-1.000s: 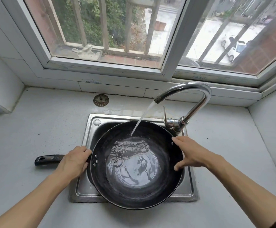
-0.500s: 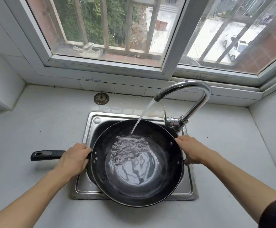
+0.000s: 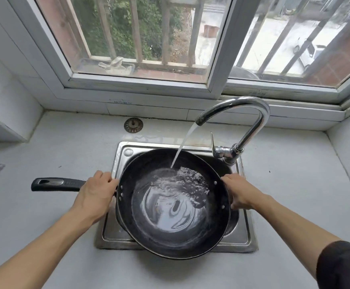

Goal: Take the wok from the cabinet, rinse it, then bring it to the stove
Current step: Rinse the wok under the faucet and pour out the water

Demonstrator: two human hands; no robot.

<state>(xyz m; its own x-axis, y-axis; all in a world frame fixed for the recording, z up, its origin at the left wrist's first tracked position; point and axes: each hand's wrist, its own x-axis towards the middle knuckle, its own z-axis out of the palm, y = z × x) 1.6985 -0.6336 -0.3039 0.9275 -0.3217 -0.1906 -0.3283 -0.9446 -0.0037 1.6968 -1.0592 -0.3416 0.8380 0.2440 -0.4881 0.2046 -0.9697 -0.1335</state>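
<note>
Over steel sink (image 3: 245,236), round black wok (image 3: 136,222)

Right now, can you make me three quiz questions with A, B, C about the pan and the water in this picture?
1. Where is the round black metal wok?
A. Over the steel sink
B. On the window ledge
C. On the floor

2. What colour is the wok's long handle?
A. Red
B. Black
C. Yellow

3. What is the curved chrome faucet doing?
A. It is turned off
B. It is broken in two
C. It is pouring water into the wok

Answers:
1. A, the wok covers most of the sink basin.
2. B, the handle sticking out leftward over the pale counter is black.
3. C, a white stream runs from the spout into the wok, where water pools, while the left hand grips the handle base and the right hand holds the opposite rim.
</note>
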